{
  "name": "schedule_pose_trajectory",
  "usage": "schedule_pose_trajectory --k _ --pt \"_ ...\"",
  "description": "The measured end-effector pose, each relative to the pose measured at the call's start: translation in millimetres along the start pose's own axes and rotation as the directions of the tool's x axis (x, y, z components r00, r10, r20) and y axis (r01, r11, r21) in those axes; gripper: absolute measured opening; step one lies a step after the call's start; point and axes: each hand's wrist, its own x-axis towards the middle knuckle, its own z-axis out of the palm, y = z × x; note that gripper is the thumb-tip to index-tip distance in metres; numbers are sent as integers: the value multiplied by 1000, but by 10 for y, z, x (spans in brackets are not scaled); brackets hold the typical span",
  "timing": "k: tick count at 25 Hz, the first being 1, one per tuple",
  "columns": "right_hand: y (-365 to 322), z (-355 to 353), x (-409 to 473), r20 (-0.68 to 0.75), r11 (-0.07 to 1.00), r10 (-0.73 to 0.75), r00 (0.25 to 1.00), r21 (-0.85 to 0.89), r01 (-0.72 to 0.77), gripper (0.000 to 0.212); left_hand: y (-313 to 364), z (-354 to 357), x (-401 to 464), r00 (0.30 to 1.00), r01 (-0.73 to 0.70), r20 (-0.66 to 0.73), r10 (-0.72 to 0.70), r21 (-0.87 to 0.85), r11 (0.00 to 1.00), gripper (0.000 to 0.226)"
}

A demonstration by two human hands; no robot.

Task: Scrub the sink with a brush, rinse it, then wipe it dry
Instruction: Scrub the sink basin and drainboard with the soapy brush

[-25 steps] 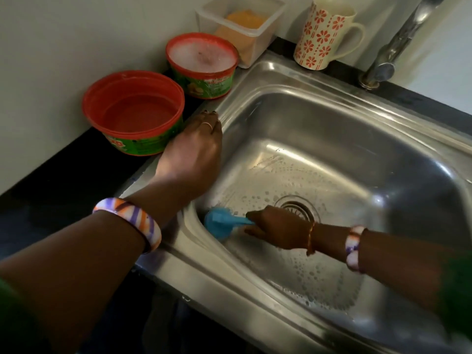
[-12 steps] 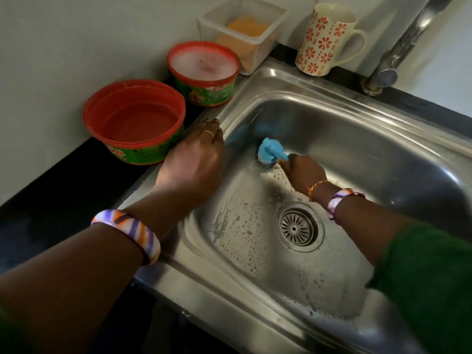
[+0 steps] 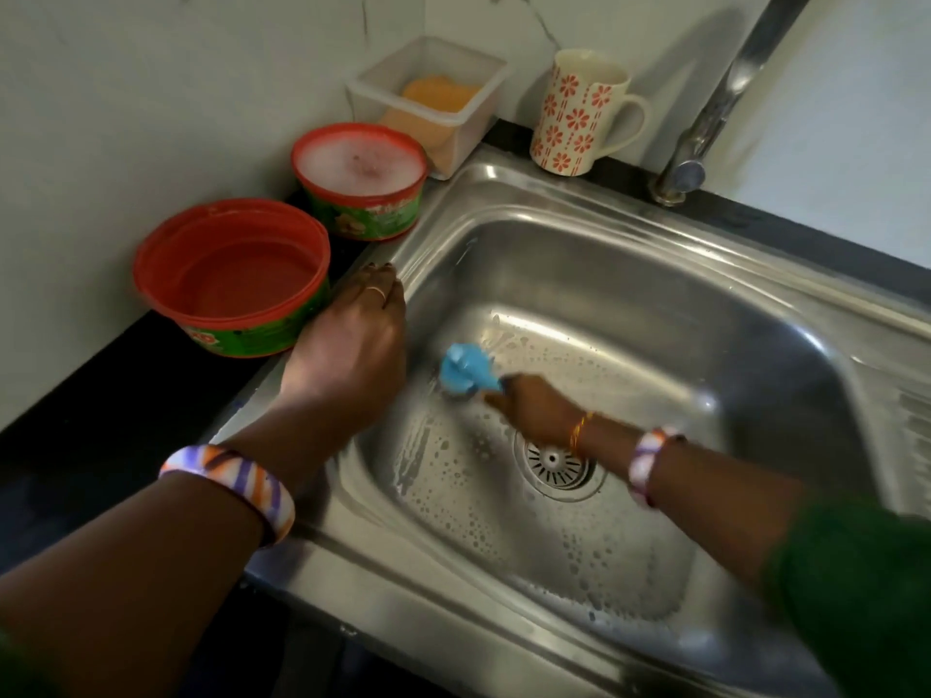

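Observation:
A steel sink (image 3: 629,274) fills the middle of the head view, its floor covered in soap suds around the round drain (image 3: 556,463). My right hand (image 3: 534,408) grips the handle of a blue brush (image 3: 466,370), whose head presses on the sink floor near the left wall. My left hand (image 3: 352,345) rests palm down on the sink's left rim, fingers flat and holding nothing. The faucet (image 3: 715,103) rises at the back right, with no water running.
On the black counter at the left stand an empty red tub (image 3: 231,274) and a second red tub (image 3: 360,178) full of foam. Behind them are a clear box (image 3: 428,98) with an orange sponge and a floral mug (image 3: 579,110).
My right hand swept the brush from the front left of the sink floor up to the back left wall, then back down to mid-left. My left hand stayed on the rim.

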Motion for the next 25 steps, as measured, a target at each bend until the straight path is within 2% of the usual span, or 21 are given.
schedule_pose_trajectory --k 2,3,4,5,6,7,8,9,11,12,14,15,16,17,18,19,20,22,23,24,25 --pt "-206 318 -480 294 991 -134 946 17 135 35 -34 43 1 999 -21 41 19 53 998 43" --pt "-193 395 -565 335 980 -185 924 -6 199 33 -49 57 10 999 -25 37 23 52 998 43" --pt "-104 381 -485 289 971 -212 934 -46 235 34 -56 67 11 999 -21 27 20 36 999 43" --pt "-5 244 -268 152 979 -165 975 -93 180 37 -49 67 19 1000 -17 15 17 27 999 44" --pt "111 48 -8 0 995 -43 999 -88 43 40 -34 56 14 1000 -13 -1 13 28 1000 43" --pt "232 -155 203 -154 990 92 984 -94 -108 43 -17 47 2 1000 -8 -28 8 14 1000 41" --pt "312 -301 333 -252 974 156 955 -124 -191 45 -12 40 3 999 -8 -52 7 -4 1000 40" --pt "329 -318 359 -260 970 160 952 -136 -200 45 -11 32 -1 998 -8 -58 7 -23 1000 42" --pt "190 -80 80 -43 994 12 999 -110 -16 41 -23 14 -3 999 -8 -41 6 -42 999 45" --pt "38 126 -193 101 993 -91 991 -60 97 37 -27 14 -10 1000 -8 -24 7 -34 999 45" --pt "-183 390 -572 336 985 -174 926 49 167 29 -8 1 -28 1000 2 6 -2 -22 1000 45" --pt "-122 434 -494 294 976 -219 931 52 213 30 -2 -3 -25 1000 5 2 -5 -29 1000 45" --pt "-60 335 -292 172 981 -195 965 28 193 31 2 -13 -16 1000 8 -12 -8 -41 999 45" --pt "25 116 -26 44 997 -71 997 9 70 31 2 -20 -9 1000 8 -22 -10 -52 999 45" --pt "139 -128 183 -91 996 84 992 30 -81 29 9 -30 -14 999 12 -31 -14 -55 998 44" --pt "206 -299 300 -182 985 174 968 44 -168 29 11 -34 -13 999 18 -37 -20 -57 998 42" --pt "271 -312 330 -203 986 168 965 42 -162 28 14 -36 -16 999 22 -46 -24 -57 998 40" --pt "258 17 -17 -71 999 -38 997 -16 37 35 11 -50 -27 999 30 -38 -32 -56 998 41" --pt "145 281 -323 66 987 -158 985 -12 159 39 14 -53 -34 999 27 -26 -28 -47 999 42" --pt "44 411 -531 177 979 -201 963 -1 204 41 11 -51 -30 1000 20 -19 -20 -31 999 44" --pt "15 414 -544 217 976 -217 952 32 215 40 8 -58 -23 1000 14 -16 -14 -12 1000 45"
